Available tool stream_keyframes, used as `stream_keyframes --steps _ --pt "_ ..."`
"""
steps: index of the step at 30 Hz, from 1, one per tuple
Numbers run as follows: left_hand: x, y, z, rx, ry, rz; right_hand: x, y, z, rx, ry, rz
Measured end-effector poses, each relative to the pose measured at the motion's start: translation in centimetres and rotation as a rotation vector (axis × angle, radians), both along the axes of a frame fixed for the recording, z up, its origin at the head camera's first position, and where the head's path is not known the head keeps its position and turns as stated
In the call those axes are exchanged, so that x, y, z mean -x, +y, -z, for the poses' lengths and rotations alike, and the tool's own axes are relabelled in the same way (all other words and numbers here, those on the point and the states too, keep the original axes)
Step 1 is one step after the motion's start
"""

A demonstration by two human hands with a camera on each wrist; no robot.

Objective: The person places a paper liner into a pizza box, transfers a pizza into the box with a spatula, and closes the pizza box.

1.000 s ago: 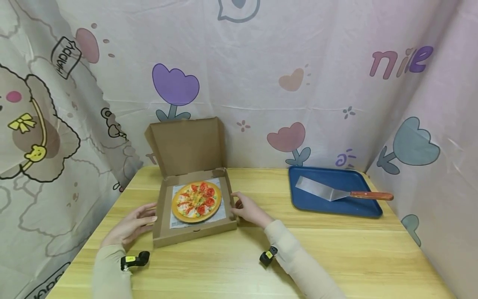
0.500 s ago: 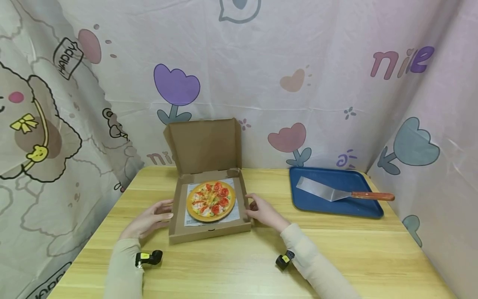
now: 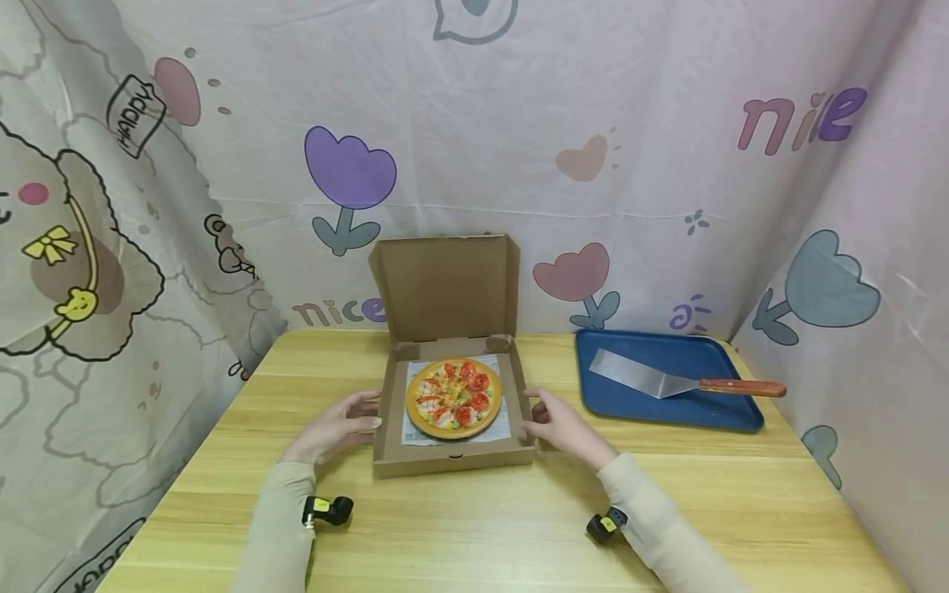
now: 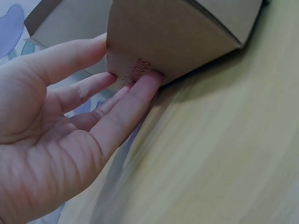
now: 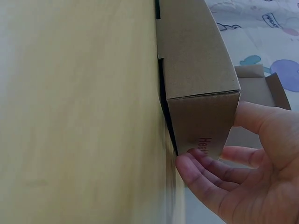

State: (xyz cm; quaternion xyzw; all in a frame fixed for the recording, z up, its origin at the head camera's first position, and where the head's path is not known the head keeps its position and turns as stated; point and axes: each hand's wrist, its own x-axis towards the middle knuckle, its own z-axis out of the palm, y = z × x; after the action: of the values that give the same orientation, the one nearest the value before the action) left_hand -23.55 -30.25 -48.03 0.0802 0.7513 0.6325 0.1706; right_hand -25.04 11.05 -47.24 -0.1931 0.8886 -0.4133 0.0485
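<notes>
An open cardboard pizza box (image 3: 454,467) stands on the wooden table, its lid (image 3: 448,288) raised at the back. Inside, a round pizza (image 3: 454,399) with tomato slices lies on printed paper (image 3: 415,436). My left hand (image 3: 334,428) is at the box's left wall; in the left wrist view, its extended fingers (image 4: 124,112) touch the cardboard near red print. On the opposite wall, my right hand (image 3: 567,428) rests its fingertips (image 5: 187,168) low on the outside, with the thumb up at the rim. Neither hand wraps round the box.
On the right of the table (image 3: 460,543) is a blue tray (image 3: 615,403). A spatula (image 3: 652,383) lies across it, its wooden handle reaching past the tray's right side. A printed curtain (image 3: 474,165) hangs behind the table and at both sides.
The box with the pizza has slid to the right along the table and turned slightly straighter. Both hands have moved right along with it, while the tray and spatula stay put.
</notes>
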Motion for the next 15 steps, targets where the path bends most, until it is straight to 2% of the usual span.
stream_keyframes --steps 15 --pt "0.9 4.1 0.1 -0.028 0.003 0.018 -0.9 3.9 -0.1 -0.024 0.064 0.038"
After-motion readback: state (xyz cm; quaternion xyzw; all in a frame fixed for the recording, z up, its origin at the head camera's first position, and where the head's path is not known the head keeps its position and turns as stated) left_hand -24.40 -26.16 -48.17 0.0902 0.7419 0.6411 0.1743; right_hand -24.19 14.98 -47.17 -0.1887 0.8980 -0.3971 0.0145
